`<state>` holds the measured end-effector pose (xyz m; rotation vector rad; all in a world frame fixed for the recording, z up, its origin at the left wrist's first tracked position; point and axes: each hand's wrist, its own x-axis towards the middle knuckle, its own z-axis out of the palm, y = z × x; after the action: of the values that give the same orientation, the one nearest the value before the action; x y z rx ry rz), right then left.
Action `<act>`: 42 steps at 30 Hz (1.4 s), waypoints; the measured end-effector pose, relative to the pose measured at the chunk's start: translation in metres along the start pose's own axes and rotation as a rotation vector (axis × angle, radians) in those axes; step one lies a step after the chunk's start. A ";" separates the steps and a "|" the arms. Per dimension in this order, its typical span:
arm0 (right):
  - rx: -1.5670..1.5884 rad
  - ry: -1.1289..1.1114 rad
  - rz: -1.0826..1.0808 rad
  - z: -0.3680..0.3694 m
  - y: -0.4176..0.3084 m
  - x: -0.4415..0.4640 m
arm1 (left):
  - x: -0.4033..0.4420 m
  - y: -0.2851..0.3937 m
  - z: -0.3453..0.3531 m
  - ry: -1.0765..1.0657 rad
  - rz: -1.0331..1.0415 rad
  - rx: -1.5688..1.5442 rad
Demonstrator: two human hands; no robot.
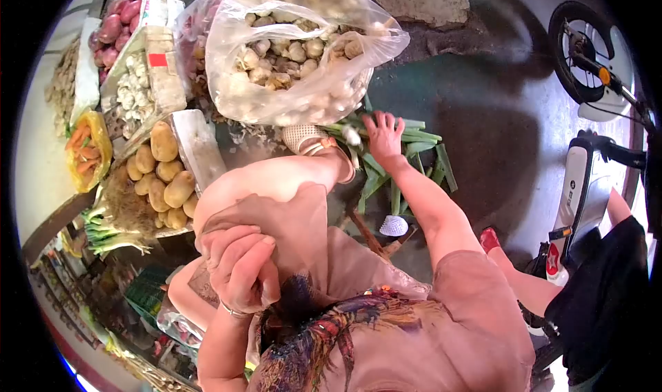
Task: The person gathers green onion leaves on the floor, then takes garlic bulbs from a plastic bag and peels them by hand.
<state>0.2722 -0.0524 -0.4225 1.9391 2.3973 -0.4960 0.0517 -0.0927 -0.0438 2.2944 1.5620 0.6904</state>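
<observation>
Head view: one large translucent plastic bag of whitish bulbs stood beyond the long flat green leaves; one beige perforated shoe flanked them leftward. Leaves lay under the right hand, fingers spread. Left hand: curled above the lap, contents indeterminable.

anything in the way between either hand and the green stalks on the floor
Nothing visible for the right hand: it is right at the green stalks. From the left hand, the person's bent leg, partly under brown cloth, lies across the way.
</observation>
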 end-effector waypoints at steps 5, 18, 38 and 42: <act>0.034 -0.002 -0.031 0.007 -0.004 -0.040 | -0.008 -0.006 -0.002 0.091 0.018 -0.028; 0.601 -0.108 0.547 0.009 0.028 -0.092 | -0.043 -0.010 -0.014 0.174 0.005 -0.051; 0.294 -0.154 0.773 -0.059 0.158 -0.143 | -0.049 -0.004 -0.021 0.175 0.002 -0.023; 0.578 -0.181 0.888 0.013 0.204 -0.134 | -0.042 -0.003 -0.021 0.180 0.002 -0.019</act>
<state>0.4957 -0.1464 -0.4535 2.7116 1.1279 -1.2718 0.0255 -0.1311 -0.0373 2.2743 1.6217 0.9318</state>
